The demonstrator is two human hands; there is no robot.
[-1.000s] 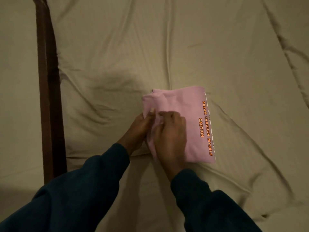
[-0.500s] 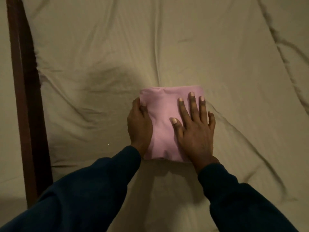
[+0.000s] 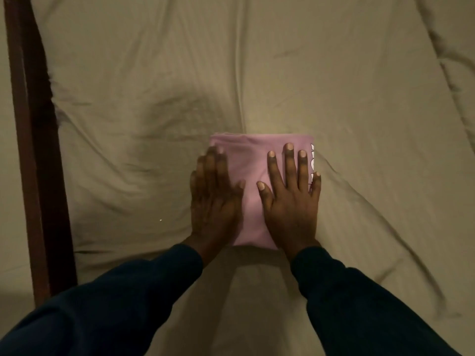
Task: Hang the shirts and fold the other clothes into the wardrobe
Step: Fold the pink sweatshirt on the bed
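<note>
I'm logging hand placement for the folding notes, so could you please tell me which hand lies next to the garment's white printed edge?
The right hand, flat on the pink folded garment; its little finger borders the print. The left hand presses the plain opposite side.

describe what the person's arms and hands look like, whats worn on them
Both arms are covered by long dark navy sleeves, plain and loosely creased, ending at the wrists. The left hand and right hand are bare: no gloves, and no rings or watch show. The fingernails are short and unpainted.
</note>
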